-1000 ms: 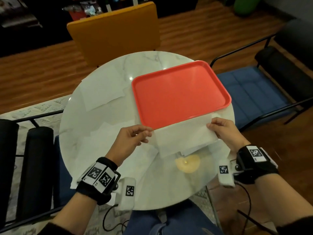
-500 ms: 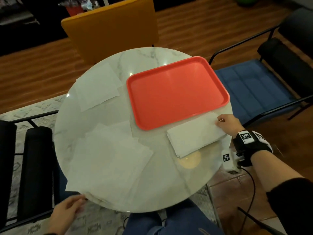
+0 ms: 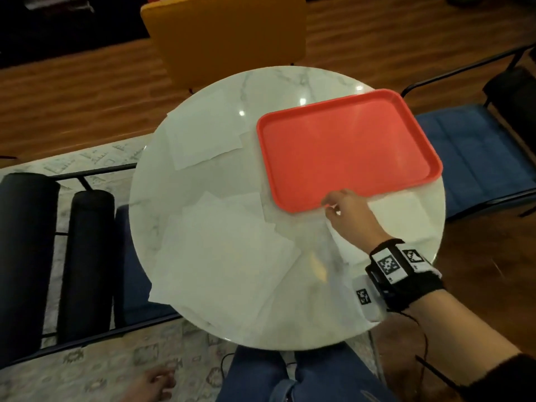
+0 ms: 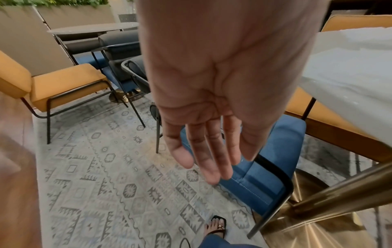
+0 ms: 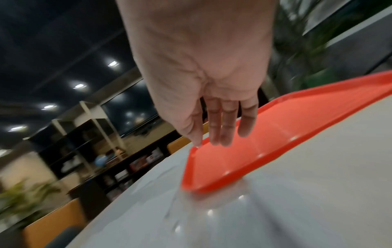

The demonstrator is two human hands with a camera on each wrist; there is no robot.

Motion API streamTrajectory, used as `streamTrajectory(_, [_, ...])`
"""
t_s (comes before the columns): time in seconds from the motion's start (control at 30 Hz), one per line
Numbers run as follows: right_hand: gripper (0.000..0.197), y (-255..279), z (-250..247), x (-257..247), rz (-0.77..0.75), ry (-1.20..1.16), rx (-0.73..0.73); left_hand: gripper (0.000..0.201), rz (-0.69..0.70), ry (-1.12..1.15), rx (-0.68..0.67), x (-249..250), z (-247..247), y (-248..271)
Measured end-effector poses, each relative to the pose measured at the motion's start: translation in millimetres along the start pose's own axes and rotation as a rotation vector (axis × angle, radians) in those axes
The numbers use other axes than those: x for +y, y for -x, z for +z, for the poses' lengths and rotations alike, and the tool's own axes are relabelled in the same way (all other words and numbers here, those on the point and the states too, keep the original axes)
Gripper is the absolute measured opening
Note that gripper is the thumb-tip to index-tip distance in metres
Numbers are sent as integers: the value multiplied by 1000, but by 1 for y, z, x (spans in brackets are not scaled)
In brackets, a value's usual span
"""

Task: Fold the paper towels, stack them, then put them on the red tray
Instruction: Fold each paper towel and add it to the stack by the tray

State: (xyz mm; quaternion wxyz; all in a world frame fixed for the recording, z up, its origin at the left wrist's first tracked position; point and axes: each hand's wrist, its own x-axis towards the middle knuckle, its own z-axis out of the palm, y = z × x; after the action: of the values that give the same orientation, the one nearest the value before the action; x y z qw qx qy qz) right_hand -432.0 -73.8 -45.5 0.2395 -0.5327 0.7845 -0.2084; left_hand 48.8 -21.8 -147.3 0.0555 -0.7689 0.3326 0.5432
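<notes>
The red tray [image 3: 348,149] lies bare on the right half of the round marble table [image 3: 290,82]. One folded paper towel [image 3: 403,219] lies flat just in front of the tray. A heap of unfolded towels [image 3: 220,250] covers the near left of the table, and another sheet [image 3: 203,140] lies at the far left. My right hand [image 3: 333,207] hovers at the tray's near-left corner [image 5: 191,186]; in the right wrist view its fingers [image 5: 224,134] are straight and hold nothing. My left hand [image 3: 156,384] hangs below the table edge, its fingers [image 4: 212,167] straight and empty.
A yellow chair [image 3: 226,33] stands behind the table and a blue-cushioned chair [image 3: 470,149] to the right. Black padded armrests [image 3: 29,242] stand on the left. My knees in jeans [image 3: 290,372] are under the near edge. A patterned rug [image 4: 106,184] covers the floor.
My right hand let go of the folded towel's right edge and moved left to the tray's near-left corner. My left hand dropped from the table's near-left edge to hang beside my knee.
</notes>
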Motion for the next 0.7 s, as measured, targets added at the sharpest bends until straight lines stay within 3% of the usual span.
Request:
streamTrajectory(0.07, [22, -5, 32, -38, -53, -16, -122, 10, -24, -19, -3, 9, -7, 3])
streamTrajectory(0.17, [25, -17, 74, -75, -29, -40, -188, 11, -14, 14, 10, 14, -18, 0])
streamTrajectory(0.4, [38, -37, 132, -108, 114, 131, -273, 17, -17, 14, 15, -12, -57, -7])
streamTrajectory(0.53, [38, -36, 143, -112, 175, 220, -214, 17, -47, -56, 27, -30, -76, -17])
streamTrajectory(0.63, [30, -36, 144, -113, 241, 186, -192, 16, -89, -86, 10, -35, -88, -25])
streamTrajectory(0.7, [36, -37, 145, -115, 289, 150, -190, 18, -91, -102, -9, -34, -94, -30])
